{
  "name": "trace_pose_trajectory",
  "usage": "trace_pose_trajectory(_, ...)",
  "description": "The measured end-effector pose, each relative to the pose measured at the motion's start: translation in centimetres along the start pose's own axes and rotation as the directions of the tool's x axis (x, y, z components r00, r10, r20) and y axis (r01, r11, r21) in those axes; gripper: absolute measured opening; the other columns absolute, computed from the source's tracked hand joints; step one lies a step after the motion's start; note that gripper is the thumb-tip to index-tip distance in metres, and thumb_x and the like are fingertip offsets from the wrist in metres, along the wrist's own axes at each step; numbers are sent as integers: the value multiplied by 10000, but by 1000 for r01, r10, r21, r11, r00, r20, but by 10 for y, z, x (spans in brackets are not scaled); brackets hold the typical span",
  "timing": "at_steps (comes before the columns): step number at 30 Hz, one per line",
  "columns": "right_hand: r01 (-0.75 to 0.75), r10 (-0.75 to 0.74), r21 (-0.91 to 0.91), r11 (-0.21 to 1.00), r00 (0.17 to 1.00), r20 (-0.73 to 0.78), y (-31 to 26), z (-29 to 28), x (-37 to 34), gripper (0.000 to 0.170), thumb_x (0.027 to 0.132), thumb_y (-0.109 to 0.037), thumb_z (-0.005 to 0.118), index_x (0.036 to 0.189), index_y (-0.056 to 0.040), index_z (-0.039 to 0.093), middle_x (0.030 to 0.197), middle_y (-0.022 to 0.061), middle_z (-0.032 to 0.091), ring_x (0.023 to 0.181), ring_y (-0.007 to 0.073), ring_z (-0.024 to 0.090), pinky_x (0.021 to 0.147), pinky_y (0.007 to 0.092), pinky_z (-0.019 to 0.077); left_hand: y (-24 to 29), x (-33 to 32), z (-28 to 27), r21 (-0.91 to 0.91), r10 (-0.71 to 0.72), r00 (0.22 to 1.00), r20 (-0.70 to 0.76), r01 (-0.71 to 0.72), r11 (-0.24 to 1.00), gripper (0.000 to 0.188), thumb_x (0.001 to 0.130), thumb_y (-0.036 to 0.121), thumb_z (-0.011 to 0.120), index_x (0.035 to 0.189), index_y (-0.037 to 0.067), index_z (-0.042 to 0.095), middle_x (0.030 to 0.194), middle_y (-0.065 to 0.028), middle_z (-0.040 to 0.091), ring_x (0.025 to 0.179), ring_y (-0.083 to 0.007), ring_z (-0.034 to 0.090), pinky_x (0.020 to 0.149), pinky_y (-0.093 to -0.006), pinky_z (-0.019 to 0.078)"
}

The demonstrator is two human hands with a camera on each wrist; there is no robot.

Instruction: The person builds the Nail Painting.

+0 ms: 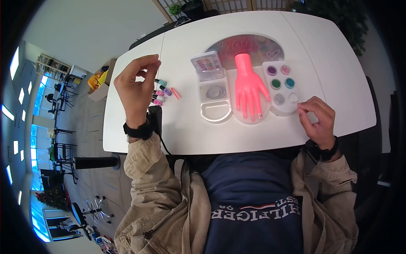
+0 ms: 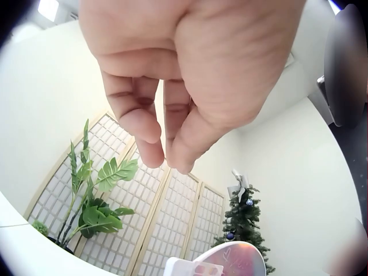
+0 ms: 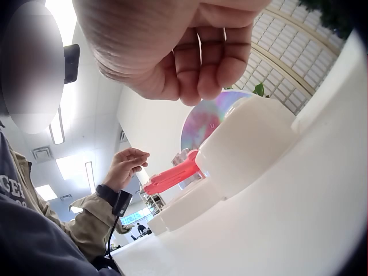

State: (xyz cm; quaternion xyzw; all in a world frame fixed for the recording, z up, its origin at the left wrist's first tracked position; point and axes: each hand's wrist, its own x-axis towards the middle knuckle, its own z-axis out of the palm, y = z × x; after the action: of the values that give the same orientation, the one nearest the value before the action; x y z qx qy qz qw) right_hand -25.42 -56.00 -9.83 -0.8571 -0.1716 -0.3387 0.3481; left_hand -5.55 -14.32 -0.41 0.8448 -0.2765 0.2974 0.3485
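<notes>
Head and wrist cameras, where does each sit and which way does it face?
Head: on the head, facing forward and down at the white table; left hand, right hand, sleeves and shirt show.
Left wrist: on that wrist, facing past the left hand, large at top, toward the plant and folding screen.
Right wrist: on that wrist, facing past the pink model hand; both hands and shirt show.
Head and right wrist share the model hand.

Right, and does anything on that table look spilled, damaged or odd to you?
I see no obvious spill or breakage. One small oddity: on the pink model hand, the finger beside the thumb has a pale patch at its tip, standing out against the pink.
</notes>
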Motion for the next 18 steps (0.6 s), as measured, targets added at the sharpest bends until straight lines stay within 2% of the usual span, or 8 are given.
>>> trace_pose_trajectory(2, -3, 3, 4, 1000, 1000, -1, 0, 0, 0, 192, 856, 139, 788, 1016, 35, 773, 825, 124, 732, 713, 239, 700, 639, 329, 527, -6, -4, -6, 20, -20, 1000, -13, 20, 1000, 125, 989, 29, 834, 1113, 41, 847, 1020, -44, 858, 912, -99, 790, 778, -246, 599)
trace_pose_trajectory(5, -12, 12, 8, 1000, 1000, 1, 0, 1, -1, 193, 855, 140, 786, 1017, 35, 775, 826, 125, 733, 715, 238, 700, 642, 329, 528, -16, -11, -11, 22, -52, 996, -72, 54, 998, 130, 959, 21, 850, 1078, 72, 866, 961, -38, 858, 815, -87, 765, 668, -236, 560)
trace_pose_trajectory(9, -6, 6, 8, 1000, 1000, 0, 0, 1, 0, 198, 854, 144, 782, 1019, 35, 776, 821, 124, 729, 718, 237, 698, 645, 326, 524, -27, -21, -17, 40, -122, 989, -85, 126, 991, 104, 969, 44, 849, 1071, 60, 859, 931, -45, 848, 790, -85, 748, 666, -239, 557)
trace_pose_trajectory(12, -5, 5, 10, 1000, 1000, 2, 1, 1, -1, 201, 854, 147, 779, 1022, 37, 772, 819, 123, 725, 718, 238, 697, 647, 326, 522, -33, -32, -16, 66, -159, 987, -38, 161, 985, 113, 990, 66, 851, 1102, 46, 845, 955, -41, 841, 815, -76, 742, 741, -236, 577)
trace_pose_trajectory(15, -4, 4, 10, 1000, 1000, 6, 0, 2, -1, 203, 853, 151, 777, 1022, 39, 768, 821, 124, 723, 721, 242, 699, 650, 330, 523, -43, -46, -9, 23, -214, 976, -28, 215, 976, 67, 981, 45, 829, 1046, 48, 844, 889, -46, 831, 750, -92, 739, 659, -244, 555)
trace_pose_trajectory(18, -6, 6, 14, 1000, 1000, 8, 0, 3, -1, 202, 851, 154, 777, 1019, 42, 765, 823, 128, 723, 724, 247, 701, 653, 334, 527, -43, -58, 4, 36, -286, 956, 67, 284, 958, 88, 976, 27, 806, 1060, 33, 831, 876, -69, 817, 719, -114, 742, 625, -268, 568)
